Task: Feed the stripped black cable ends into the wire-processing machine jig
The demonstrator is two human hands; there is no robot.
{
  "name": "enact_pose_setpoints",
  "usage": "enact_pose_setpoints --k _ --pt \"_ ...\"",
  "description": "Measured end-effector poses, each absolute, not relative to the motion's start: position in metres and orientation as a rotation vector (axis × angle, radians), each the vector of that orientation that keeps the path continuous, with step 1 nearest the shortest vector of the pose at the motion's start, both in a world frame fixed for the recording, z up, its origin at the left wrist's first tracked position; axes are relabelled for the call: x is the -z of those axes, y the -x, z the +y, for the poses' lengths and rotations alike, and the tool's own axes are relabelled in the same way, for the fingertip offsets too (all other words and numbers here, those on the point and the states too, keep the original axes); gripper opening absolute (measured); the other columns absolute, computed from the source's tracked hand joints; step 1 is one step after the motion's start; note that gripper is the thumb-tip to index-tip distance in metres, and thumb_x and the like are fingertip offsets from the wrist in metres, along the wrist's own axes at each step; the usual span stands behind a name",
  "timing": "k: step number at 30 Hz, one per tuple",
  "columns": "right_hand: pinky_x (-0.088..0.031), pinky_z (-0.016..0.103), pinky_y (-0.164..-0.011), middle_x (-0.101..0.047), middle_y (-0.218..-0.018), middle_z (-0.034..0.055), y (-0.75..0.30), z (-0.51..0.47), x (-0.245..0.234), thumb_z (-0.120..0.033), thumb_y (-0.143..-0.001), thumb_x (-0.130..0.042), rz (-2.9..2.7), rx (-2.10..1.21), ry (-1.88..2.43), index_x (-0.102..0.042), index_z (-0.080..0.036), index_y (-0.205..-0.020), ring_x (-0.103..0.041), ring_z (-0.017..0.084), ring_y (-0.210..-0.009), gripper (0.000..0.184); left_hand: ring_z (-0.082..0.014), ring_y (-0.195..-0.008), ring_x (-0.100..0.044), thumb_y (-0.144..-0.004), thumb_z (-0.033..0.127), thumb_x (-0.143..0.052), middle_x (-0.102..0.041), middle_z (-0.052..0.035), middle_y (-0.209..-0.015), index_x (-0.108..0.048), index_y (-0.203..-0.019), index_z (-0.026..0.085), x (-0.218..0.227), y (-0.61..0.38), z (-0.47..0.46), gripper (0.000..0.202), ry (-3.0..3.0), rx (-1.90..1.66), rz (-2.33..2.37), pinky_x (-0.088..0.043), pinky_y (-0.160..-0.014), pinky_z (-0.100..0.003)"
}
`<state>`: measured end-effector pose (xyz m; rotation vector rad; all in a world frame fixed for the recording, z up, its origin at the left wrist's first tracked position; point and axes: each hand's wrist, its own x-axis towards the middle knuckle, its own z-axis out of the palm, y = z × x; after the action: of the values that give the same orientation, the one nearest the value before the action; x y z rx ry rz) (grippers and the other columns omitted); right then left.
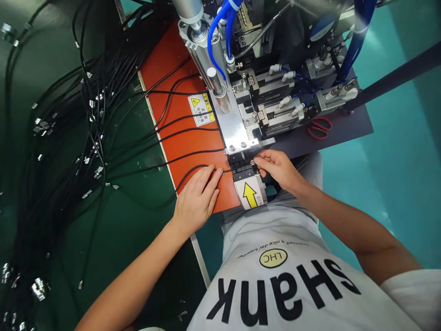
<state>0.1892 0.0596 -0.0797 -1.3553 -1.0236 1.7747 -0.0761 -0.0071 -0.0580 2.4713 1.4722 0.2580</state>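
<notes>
A black cable (236, 169) runs across the dark fixture block (243, 174) at the near end of the machine. My left hand (197, 198) has its fingertips on this cable, over the orange plate; its thumb side is partly hidden. The fingers of my right hand (278, 169) are pinched on the cable's end, by a small metal connector (253, 162) at the block's right side. Several other black cables (193, 129) lie roughly parallel on the orange plate (179, 151) and run under the machine's metal body (237, 131).
Many black cables with metal ends (98, 172) cover the green table (138, 257) on the left. A yellow arrow label (250, 195) marks the machine's near end. Blue air tubes (211, 41) and cylinders (280, 122) rise beyond. Red-handled scissors (319, 128) lie on the right.
</notes>
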Motion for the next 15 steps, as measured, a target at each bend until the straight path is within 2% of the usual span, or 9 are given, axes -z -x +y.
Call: enact_pose_setpoints --k 5,11,15 --pt "-0.046 0.025 -0.06 -0.063 -0.08 -0.0002 -0.206 0.048 0.076 -0.055 -0.088 -0.065 -1.007 -1.759 1.41 -0.067 -0.017 -0.093 -0.057 0.009 -0.057 0.038 -0.0321 -0.138 -0.045 -0.097 0.028 -0.049 -0.045 -0.0115 -0.152 -0.033 -0.154 0.025 0.054 0.084 -0.005 0.06 -2.506 -0.244 1.411 -0.044 -0.112 -0.047" --pt "-0.044 0.026 -0.061 -0.061 -0.082 -0.0009 -0.236 0.035 0.088 -0.05 -0.089 -0.065 -0.952 -1.649 1.499 -0.068 -0.019 -0.102 -0.056 0.01 -0.061 0.034 -0.0311 -0.142 -0.039 -0.098 0.029 -0.044 -0.041 -0.0138 -0.154 -0.036 -0.152 0.02 0.062 0.095 0.05 0.055 -2.51 -0.315 1.366 -0.037 -0.116 -0.051" --pt "-0.047 0.028 -0.059 -0.06 -0.079 -0.0001 -0.239 0.026 0.071 -0.046 -0.092 -0.064 -1.035 -1.601 1.501 -0.068 -0.02 -0.103 -0.055 0.012 -0.062 0.028 -0.0279 -0.14 -0.041 -0.1 0.028 -0.039 -0.047 -0.0146 -0.149 -0.047 -0.145 0.017 0.057 0.094 0.082 0.047 -2.538 -0.345 1.326 -0.038 -0.116 -0.05"
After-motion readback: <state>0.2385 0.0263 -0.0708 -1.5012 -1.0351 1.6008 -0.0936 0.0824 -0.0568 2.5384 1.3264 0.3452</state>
